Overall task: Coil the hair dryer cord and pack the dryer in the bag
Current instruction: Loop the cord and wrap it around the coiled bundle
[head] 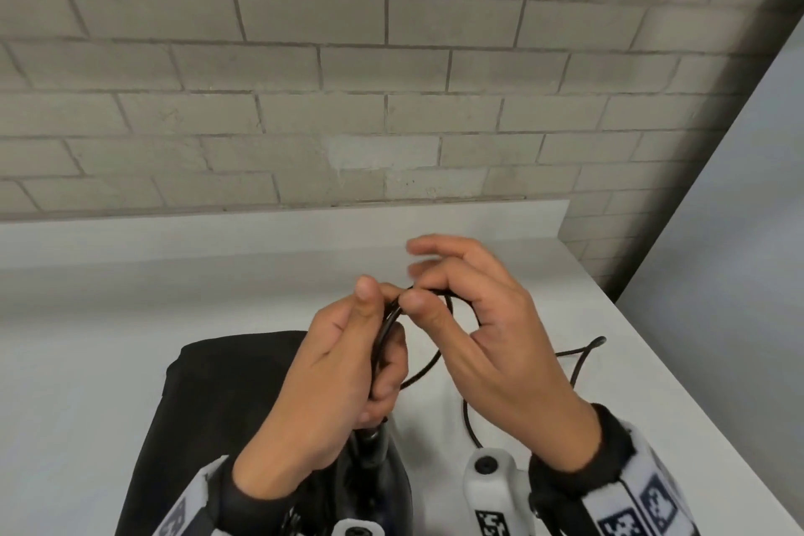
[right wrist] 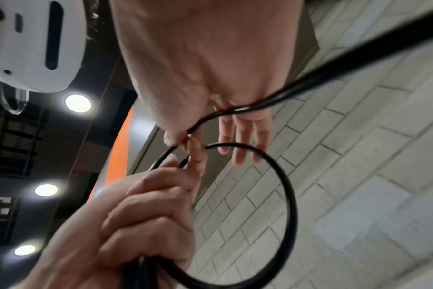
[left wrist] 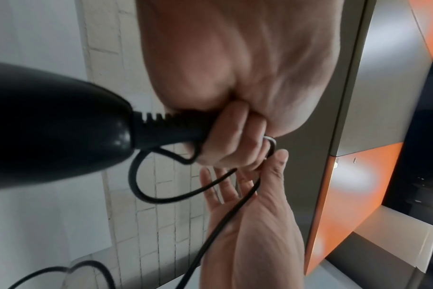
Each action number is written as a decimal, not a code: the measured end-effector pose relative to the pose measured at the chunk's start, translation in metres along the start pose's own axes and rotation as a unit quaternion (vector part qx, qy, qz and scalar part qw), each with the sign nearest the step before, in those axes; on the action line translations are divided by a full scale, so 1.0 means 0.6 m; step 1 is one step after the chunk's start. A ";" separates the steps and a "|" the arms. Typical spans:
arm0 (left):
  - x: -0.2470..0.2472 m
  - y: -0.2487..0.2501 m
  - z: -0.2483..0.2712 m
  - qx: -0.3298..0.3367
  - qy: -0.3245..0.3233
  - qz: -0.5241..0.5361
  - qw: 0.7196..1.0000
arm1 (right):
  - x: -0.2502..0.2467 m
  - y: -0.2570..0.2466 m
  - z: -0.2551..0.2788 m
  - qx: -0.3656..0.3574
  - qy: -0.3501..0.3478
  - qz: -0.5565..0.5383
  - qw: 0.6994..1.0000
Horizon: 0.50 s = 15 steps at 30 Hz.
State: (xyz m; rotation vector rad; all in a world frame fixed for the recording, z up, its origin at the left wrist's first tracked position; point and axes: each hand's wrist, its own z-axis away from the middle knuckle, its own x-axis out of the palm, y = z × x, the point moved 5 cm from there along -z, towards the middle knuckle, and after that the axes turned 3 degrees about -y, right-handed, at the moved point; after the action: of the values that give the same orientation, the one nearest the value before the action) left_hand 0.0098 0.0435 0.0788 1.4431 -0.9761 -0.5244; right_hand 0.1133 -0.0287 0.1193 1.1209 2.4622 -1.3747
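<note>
My left hand [head: 348, 366] grips loops of the black cord [head: 428, 368] together with the strain relief at the end of the black hair dryer [head: 370, 479], which hangs below the hand. In the left wrist view the dryer body [left wrist: 49, 125] fills the left side and the cord [left wrist: 161, 199] loops under my curled fingers [left wrist: 230, 136]. My right hand [head: 491, 326] pinches the cord [right wrist: 288, 197] between thumb and forefinger just right of the left thumb, its other fingers spread. The black bag [head: 226, 413] lies flat on the white table [head: 87, 361] under my left hand.
Loose cord [head: 581, 355] trails over the table to the right, near its right edge. A grey brick wall [head: 348, 78] rises behind the table. Wrist camera mounts [head: 487, 487] sit at the bottom of the head view.
</note>
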 end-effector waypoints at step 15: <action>-0.002 -0.028 0.000 0.036 -0.018 0.027 0.999 | -0.022 0.029 -0.002 0.055 0.135 -0.074 0.987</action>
State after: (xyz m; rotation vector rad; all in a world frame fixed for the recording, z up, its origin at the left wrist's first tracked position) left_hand 0.0136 0.0427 0.0621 1.4717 -1.0694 -0.4804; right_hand 0.1343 -0.0292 0.1135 1.2449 2.7364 -1.5070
